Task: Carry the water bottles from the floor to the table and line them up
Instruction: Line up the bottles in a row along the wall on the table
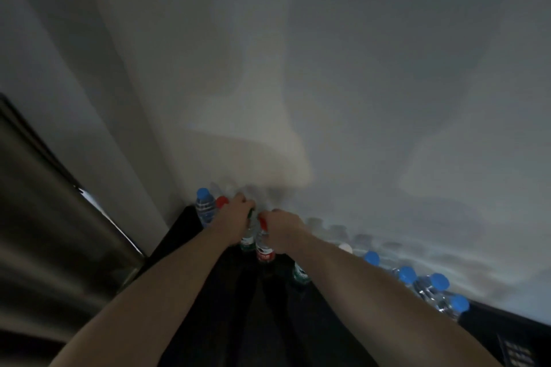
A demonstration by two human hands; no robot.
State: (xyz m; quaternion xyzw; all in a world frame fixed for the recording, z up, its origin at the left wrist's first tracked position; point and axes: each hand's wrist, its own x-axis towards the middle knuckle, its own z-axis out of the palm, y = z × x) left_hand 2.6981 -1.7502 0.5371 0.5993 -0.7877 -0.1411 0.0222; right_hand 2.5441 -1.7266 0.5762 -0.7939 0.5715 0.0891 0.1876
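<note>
Head view: labels are blurred, unreadable — a green-labelled bottle [247,240] is gripped by the left hand [235,214], a red-labelled bottle [264,250] by the right hand [283,231]; blue-capped bottles [407,274] are lined along the dark counter [507,325].

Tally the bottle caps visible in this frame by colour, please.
Blue caps: 5
Red caps: 2, one in the right hand's grip
Green caps: 1, in the left hand's grip
White caps: 1
Total: 9; one green-labelled bottle's cap is hidden behind the right arm.
</note>
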